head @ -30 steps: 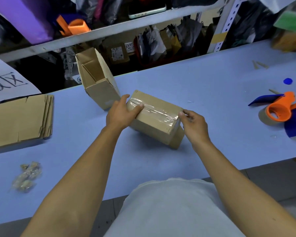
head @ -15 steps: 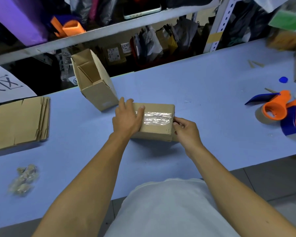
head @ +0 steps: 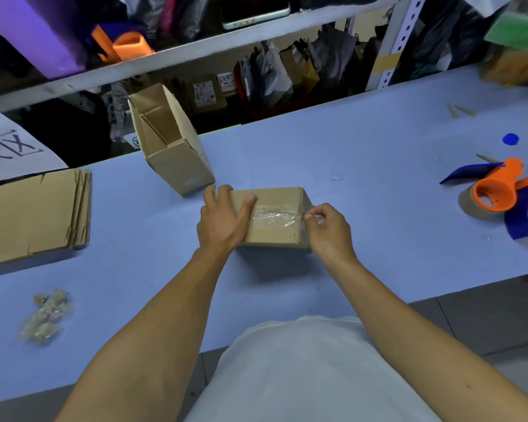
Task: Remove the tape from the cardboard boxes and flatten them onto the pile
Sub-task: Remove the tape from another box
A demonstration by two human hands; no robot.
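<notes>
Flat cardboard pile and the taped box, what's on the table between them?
Only the left hand on the taped box; otherwise bare table, head view.

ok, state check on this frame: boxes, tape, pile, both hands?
Small brown cardboard box: closed, sealed.
Clear tape strip: stuck along the box top, right end being pinched.
Taller brown cardboard box: open, tilted, no hand on it.
Pile of flattened brown cardboard: flat on the table's left.
Left hand: grips the small box's left end.
Right hand: pinches the tape's end.
</notes>
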